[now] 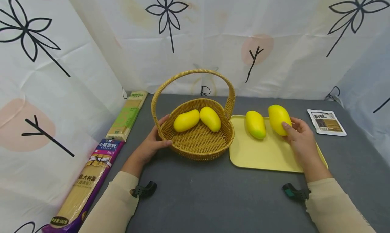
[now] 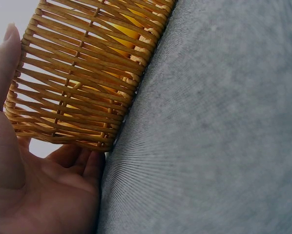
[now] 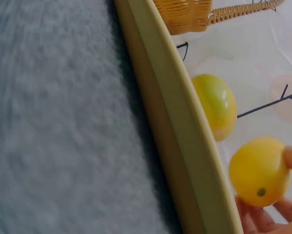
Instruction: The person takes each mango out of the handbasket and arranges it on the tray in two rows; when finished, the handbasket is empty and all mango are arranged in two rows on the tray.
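Observation:
A wicker basket [image 1: 199,151] with a tall arched handle stands mid-table, holding two yellow mangoes [image 1: 186,121] side by side toward its back. My left hand [image 1: 151,143] grips the basket's left side; the woven wall [image 2: 82,73] fills much of the left wrist view, with the thumb along one edge. Over the yellow tray [image 1: 259,158], my right hand [image 1: 301,138] holds a mango [image 1: 278,119] between thumb and fingers. The right wrist view shows that held mango [image 3: 260,168] with its dark stem spot. Another mango [image 1: 256,124] lies on the tray just left of it.
Along the left edge lie a purple pasta packet [image 1: 88,182] and a green-labelled noodle packet [image 1: 127,116]. A small white sachet [image 1: 326,122] rests right of the tray. Patterned white cloth [image 1: 213,57] hangs behind the grey table [image 1: 213,199].

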`<state>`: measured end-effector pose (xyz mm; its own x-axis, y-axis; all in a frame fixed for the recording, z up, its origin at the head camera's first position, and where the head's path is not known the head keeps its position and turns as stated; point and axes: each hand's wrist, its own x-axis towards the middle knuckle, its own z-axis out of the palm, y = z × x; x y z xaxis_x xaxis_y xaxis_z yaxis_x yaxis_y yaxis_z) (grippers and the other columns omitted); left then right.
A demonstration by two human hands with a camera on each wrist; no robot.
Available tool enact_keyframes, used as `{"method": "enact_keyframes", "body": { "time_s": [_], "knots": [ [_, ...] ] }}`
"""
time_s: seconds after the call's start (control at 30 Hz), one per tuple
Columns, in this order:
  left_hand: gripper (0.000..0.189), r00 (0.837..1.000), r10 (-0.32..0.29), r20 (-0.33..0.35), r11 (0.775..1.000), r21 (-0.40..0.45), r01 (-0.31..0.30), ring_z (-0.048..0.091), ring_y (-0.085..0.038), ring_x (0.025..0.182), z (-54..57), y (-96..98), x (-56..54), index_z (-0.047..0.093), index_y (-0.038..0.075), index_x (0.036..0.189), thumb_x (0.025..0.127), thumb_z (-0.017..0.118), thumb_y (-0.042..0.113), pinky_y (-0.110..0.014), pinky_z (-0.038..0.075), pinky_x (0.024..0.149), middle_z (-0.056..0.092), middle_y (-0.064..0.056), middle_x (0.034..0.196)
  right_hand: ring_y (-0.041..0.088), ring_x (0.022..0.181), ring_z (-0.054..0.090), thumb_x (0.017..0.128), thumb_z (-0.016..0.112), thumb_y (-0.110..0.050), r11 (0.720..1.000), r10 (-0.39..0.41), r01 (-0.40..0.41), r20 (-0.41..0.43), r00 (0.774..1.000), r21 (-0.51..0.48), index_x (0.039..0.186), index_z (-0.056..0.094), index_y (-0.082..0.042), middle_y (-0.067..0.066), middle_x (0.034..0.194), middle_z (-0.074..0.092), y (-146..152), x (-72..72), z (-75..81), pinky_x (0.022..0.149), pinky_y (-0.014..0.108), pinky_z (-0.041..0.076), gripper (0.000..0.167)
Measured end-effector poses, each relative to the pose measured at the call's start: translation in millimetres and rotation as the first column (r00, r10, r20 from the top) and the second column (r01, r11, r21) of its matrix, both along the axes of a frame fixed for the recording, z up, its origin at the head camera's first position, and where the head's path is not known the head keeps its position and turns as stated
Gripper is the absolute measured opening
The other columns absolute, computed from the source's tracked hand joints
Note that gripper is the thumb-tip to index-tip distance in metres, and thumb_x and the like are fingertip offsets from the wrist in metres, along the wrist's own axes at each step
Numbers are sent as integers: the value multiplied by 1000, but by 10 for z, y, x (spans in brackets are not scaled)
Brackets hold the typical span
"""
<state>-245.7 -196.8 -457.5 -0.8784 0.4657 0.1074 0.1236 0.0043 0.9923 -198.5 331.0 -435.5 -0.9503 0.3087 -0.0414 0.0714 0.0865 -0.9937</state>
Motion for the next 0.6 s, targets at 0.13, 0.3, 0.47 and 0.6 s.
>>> {"method": "enact_keyframes", "body": {
  "time_s": [0.13,0.3,0.47,0.6],
  "knots": [
    [100,1000,-3,-2,1000,3,3,30,-31,155,-1,0,-4,20,28,176,99,82,16,-31,36,114,20,-4,178,14,103,58,109,64,-52,979,-14,-5,95,995,204,166,36,0,11,134,56,54,22,-16,79,16,53,82],
    [100,1000,-14,-2,1000,11,14,29,-31,155,-6,-4,-6,19,28,176,100,83,20,-34,35,115,19,-4,178,24,108,56,109,55,-61,939,-22,-36,165,986,341,164,39,3,28,147,54,107,80,-1,77,22,47,86],
    [101,1000,-17,-7,1000,7,17,29,-31,155,-18,-8,-14,18,28,176,99,84,23,-35,35,116,19,-4,178,31,114,53,111,46,-64,921,-28,-50,193,981,385,162,43,7,30,152,50,117,91,8,82,28,44,87],
    [100,1000,-11,-4,1000,3,11,30,-31,155,-12,-9,-10,19,30,176,99,83,22,-34,36,115,20,-4,178,37,122,52,111,47,-64,923,-23,-52,190,982,382,169,33,0,32,156,46,119,62,4,86,31,43,88]
  ]
}}
